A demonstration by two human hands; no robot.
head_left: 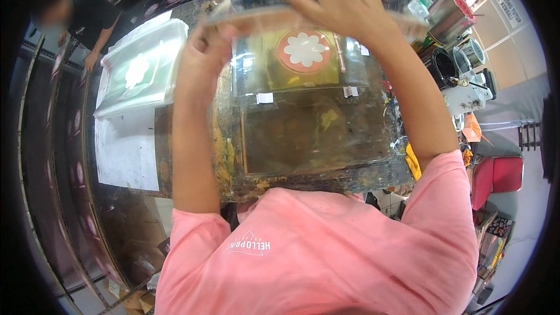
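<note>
A wooden screen-printing frame (262, 20) is tilted up at the far side of the table, blurred by motion. My left hand (205, 52) has its fingers curled around the frame's left end. My right hand (344, 6) reaches over the frame's middle, its thumb stretched to the left; the other fingers are hidden or cut off by the top edge, so its grip does not show. Below the frame lies a clear, yellowish sheet (265, 67) with a pink-red disc and white flower shape (304, 50). Small white tabs (265, 98) sit along its near edge.
Left of me, a stack of clear plastic sheets (116, 96) rests above white paper (125, 157). Ink cans (446, 17) and tubs crowd the right side. A person (93, 23) stands at far left beside racks of printed sheets (76, 169). A red chair (504, 175) stands at right.
</note>
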